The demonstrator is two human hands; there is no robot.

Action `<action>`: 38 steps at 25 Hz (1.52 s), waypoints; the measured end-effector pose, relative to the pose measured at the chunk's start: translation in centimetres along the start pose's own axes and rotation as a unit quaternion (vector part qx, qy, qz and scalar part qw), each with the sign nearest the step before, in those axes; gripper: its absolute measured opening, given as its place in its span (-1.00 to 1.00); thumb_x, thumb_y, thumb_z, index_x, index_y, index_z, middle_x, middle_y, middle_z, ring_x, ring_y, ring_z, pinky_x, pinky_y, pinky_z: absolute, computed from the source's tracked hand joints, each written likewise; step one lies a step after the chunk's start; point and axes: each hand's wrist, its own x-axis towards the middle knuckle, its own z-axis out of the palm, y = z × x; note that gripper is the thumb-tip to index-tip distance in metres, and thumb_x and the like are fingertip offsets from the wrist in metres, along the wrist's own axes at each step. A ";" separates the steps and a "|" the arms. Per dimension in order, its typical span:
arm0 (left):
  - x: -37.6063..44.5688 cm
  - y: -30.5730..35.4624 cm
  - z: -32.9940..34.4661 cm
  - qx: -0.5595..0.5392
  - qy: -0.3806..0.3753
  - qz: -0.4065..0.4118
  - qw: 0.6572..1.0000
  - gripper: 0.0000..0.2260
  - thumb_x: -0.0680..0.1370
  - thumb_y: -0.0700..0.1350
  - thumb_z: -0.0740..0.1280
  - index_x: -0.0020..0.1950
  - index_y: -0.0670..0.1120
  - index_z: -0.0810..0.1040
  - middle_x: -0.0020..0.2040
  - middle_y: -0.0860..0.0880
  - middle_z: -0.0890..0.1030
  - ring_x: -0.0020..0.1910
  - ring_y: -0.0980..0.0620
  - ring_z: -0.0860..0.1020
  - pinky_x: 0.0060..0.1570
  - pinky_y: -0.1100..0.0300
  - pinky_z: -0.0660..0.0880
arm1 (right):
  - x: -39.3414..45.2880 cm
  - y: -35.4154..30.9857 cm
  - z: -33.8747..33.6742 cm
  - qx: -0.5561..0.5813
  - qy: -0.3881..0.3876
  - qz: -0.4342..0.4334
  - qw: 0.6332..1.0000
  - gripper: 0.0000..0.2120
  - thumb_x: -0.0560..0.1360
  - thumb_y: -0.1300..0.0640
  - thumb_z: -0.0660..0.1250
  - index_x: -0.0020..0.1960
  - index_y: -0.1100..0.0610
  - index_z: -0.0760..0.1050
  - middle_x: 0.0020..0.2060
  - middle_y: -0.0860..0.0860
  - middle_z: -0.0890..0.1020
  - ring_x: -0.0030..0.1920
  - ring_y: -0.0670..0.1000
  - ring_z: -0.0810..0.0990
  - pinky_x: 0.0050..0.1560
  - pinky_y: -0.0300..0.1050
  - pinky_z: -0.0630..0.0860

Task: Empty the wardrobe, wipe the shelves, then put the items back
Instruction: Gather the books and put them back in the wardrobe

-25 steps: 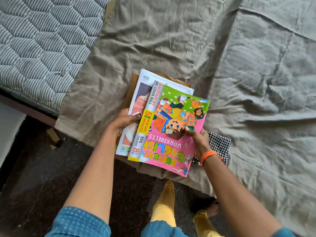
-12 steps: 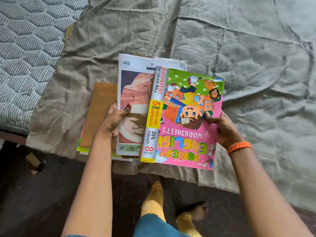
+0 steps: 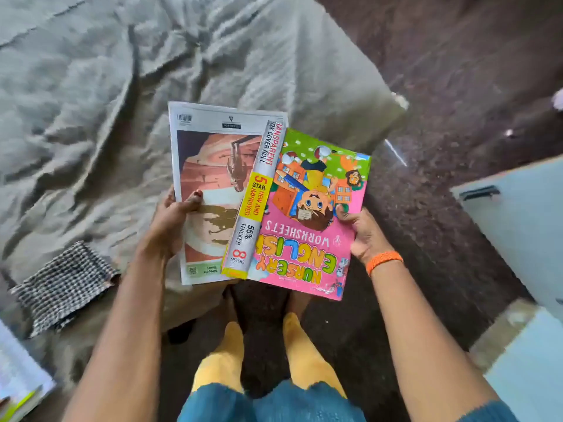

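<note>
Holding a small stack at frame centre, the left hand grips a glossy white-bordered magazine by its edge while the right hand grips a pink and green workbook; a slim cardboard cover-roll box lies between them on top. Judging by items lifted off the rumpled grey bedsheet, this looks like the putting-back stage, though no wardrobe shows clearly. A checked woven cloth lies lower left, with more books beside it.

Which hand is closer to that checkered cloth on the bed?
Left. The left hand, holding the magazine, is just right of the checkered cloth; the right hand is farther right, gripping the pink worksheets book.
</note>
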 end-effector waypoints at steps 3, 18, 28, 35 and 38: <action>0.1 -1.9 14.1 0.108 -0.136 -0.008 0.985 -0.83 0.57 -0.32 0.24 -0.12 -0.06 0.50 -0.38 0.09 0.63 -0.47 0.15 0.57 -0.42 0.29 0.54 | -0.4 0.2 -12.0 0.131 0.096 -0.022 0.986 -0.76 0.48 0.43 0.24 0.07 0.19 0.50 -0.09 0.15 0.61 -0.10 0.14 0.57 0.22 0.21 0.43; -23.7 -22.8 50.9 0.465 -0.577 -0.032 0.671 -0.96 0.58 -0.35 0.24 -0.02 -0.24 0.45 -0.43 0.03 0.64 -0.50 0.13 0.59 -0.51 0.26 0.52 | -20.6 20.0 -38.7 0.547 0.432 -0.117 0.708 -0.87 0.53 0.24 0.32 0.05 0.11 0.55 0.08 0.17 0.62 0.10 0.22 0.58 0.21 0.22 0.47; -38.4 -48.4 45.2 0.595 -0.681 -0.025 0.426 -0.87 0.57 -0.29 0.28 0.08 -0.14 0.53 -0.10 -0.06 0.64 -0.27 0.05 0.64 -0.25 0.14 0.62 | -26.8 46.3 -40.6 0.726 0.524 -0.097 0.434 -0.78 0.53 0.36 0.22 0.10 0.17 0.52 0.05 0.19 0.61 0.04 0.24 0.58 0.09 0.19 0.51; -39.4 -69.3 45.2 0.620 -0.719 0.028 0.312 -0.78 0.58 -0.26 0.26 0.21 -0.14 0.52 -0.13 -0.02 0.63 -0.30 0.05 0.62 -0.44 0.32 0.53 | -22.1 64.3 -49.1 0.698 0.567 -0.055 0.434 -0.79 0.48 0.37 0.31 0.07 0.18 0.54 0.03 0.20 0.62 0.05 0.18 0.60 0.13 0.10 0.52; -40.5 -78.4 46.9 0.596 -0.759 0.041 0.259 -0.80 0.58 -0.20 0.28 0.20 -0.09 0.52 -0.08 -0.02 0.65 -0.26 0.04 0.66 -0.33 0.20 0.59 | -20.7 71.2 -55.5 0.572 0.697 0.020 0.432 -0.77 0.44 0.37 0.34 0.08 0.24 0.53 -0.15 0.16 0.62 -0.29 -0.01 0.54 -0.22 -0.22 0.50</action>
